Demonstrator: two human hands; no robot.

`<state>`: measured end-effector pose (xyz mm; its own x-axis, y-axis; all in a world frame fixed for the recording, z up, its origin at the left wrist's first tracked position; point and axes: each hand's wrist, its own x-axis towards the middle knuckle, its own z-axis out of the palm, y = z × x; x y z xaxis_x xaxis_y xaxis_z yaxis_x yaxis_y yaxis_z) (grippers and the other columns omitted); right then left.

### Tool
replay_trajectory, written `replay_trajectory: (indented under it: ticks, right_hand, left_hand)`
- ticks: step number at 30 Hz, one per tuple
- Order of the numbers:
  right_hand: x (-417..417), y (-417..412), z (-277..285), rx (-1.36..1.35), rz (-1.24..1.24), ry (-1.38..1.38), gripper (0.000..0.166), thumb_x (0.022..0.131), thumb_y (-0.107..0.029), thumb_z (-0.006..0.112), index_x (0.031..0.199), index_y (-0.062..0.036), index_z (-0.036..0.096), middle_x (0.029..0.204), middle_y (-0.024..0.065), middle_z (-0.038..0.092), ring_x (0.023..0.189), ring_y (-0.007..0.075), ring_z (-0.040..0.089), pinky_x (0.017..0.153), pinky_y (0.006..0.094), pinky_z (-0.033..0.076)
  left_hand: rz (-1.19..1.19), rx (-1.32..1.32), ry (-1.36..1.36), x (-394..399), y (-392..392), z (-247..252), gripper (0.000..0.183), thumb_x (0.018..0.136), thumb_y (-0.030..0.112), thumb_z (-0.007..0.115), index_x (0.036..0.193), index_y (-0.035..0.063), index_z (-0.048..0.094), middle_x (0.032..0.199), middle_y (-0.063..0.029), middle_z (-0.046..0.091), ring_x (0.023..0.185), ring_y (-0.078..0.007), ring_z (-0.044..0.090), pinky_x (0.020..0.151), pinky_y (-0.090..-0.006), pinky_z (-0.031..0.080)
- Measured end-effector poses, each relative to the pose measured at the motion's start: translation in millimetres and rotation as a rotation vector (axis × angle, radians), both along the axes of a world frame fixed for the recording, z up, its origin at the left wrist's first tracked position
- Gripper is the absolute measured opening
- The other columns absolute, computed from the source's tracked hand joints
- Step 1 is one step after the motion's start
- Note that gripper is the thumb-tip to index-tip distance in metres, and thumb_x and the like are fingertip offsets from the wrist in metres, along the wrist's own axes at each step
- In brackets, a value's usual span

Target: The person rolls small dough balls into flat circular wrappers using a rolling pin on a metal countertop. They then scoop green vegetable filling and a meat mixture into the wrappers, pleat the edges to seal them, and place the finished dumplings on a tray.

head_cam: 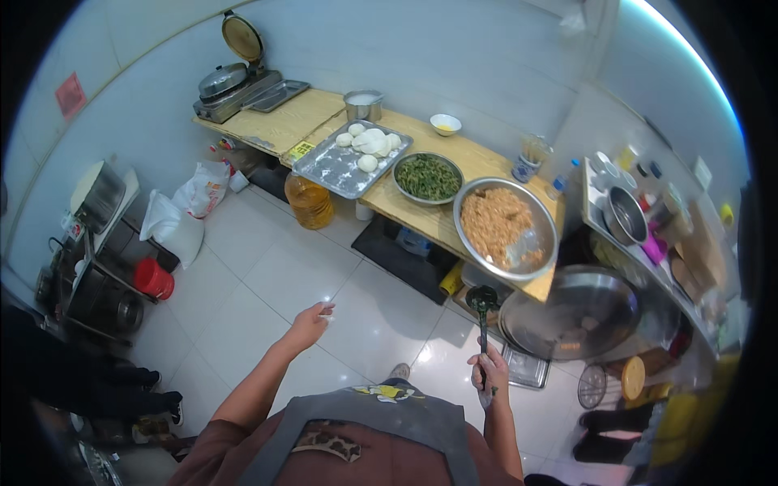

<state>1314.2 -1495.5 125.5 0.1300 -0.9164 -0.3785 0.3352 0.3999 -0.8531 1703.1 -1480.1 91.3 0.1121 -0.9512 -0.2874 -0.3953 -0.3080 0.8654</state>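
My right hand (490, 369) grips the dark handle of a ladle (482, 299), its bowl smeared with green bits, below the table's right end. My left hand (311, 322) hangs over the floor, fingers slightly bent, with no object visible in it. On the wooden table (486, 159) a floury metal tray (333, 163) carries several white dough balls (368, 163). Beside it are a metal bowl of chopped greens (428, 178) and a larger steel bowl of orange-brown minced filling (495, 220). A small white bowl (445, 124) with something yellow stands behind them.
An open electric griddle (226, 82) and a metal pot (363, 107) stand on the table. Under its front edge is a large oil jug (309, 201). White sacks (176, 225) and a red bucket (154, 279) are left. A crowded shelf (644, 255) and large round pan (571, 313) are right. Another person's legs (140, 389) show lower left.
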Motion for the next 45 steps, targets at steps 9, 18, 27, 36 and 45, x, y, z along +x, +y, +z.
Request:
replay_trajectory:
  ticks: [9, 18, 27, 36, 45]
  right_hand:
    - [76.8, -231.7, 20.1, -0.137, 0.063, 0.226, 0.033, 0.088, -0.008, 0.043, 0.119, 0.001, 0.044, 0.076, 0.0079, 0.059, 0.039, 0.0045, 0.038, 0.033, 0.0175, 0.026]
    - [148.5, -349.2, -16.3, -0.017, -0.091, 0.295, 0.043, 0.088, -0.007, 0.045, 0.131, -0.0048, 0.037, 0.078, 0.0056, 0.06, 0.04, 0.0045, 0.04, 0.033, 0.0173, 0.028]
    - [200.3, -391.3, -4.7, 0.156, -0.272, 0.428, 0.04, 0.088, -0.008, 0.046, 0.127, -0.004, 0.041, 0.076, 0.0031, 0.06, 0.039, 0.0037, 0.038, 0.034, 0.017, 0.027]
    - [208.0, -421.4, -16.6, 0.15, -0.269, 0.446, 0.038, 0.088, -0.009, 0.046, 0.126, -0.0036, 0.042, 0.075, 0.0024, 0.059, 0.041, 0.0025, 0.038, 0.035, 0.0165, 0.028]
    - [203.6, -415.8, -11.6, 0.154, -0.292, 0.501, 0.037, 0.089, -0.008, 0.044, 0.126, -0.0024, 0.042, 0.077, 0.0041, 0.059, 0.04, 0.0031, 0.039, 0.035, 0.0161, 0.03]
  left_hand:
    - [0.306, 0.097, 0.21, 53.4, -120.8, -5.9, 0.038, 0.082, 0.005, 0.049, 0.119, 0.0045, 0.047, 0.108, -0.0068, 0.054, 0.086, -0.0136, 0.055, 0.071, -0.0268, 0.047]
    - [0.085, -0.177, -0.053, 138.1, -385.3, -65.3, 0.058, 0.071, 0.007, 0.063, 0.125, 0.0072, 0.04, 0.119, -0.0159, 0.049, 0.099, -0.0257, 0.054, 0.081, -0.0336, 0.045]
    - [-0.11, -0.141, -0.568, 121.1, -539.6, -94.1, 0.077, 0.064, 0.012, 0.071, 0.129, 0.0008, 0.031, 0.121, -0.0277, 0.037, 0.111, -0.0426, 0.038, 0.095, -0.0422, 0.034]
    - [-0.387, -0.29, -0.521, 158.8, -563.4, -96.1, 0.067, 0.066, 0.012, 0.068, 0.124, -0.002, 0.037, 0.121, -0.0237, 0.041, 0.112, -0.0377, 0.04, 0.096, -0.0405, 0.034]
    - [-0.424, -0.546, -0.702, 179.1, -658.7, -85.3, 0.052, 0.07, 0.006, 0.061, 0.12, 0.0115, 0.05, 0.13, -0.0186, 0.038, 0.122, -0.0355, 0.033, 0.101, -0.0407, 0.029]
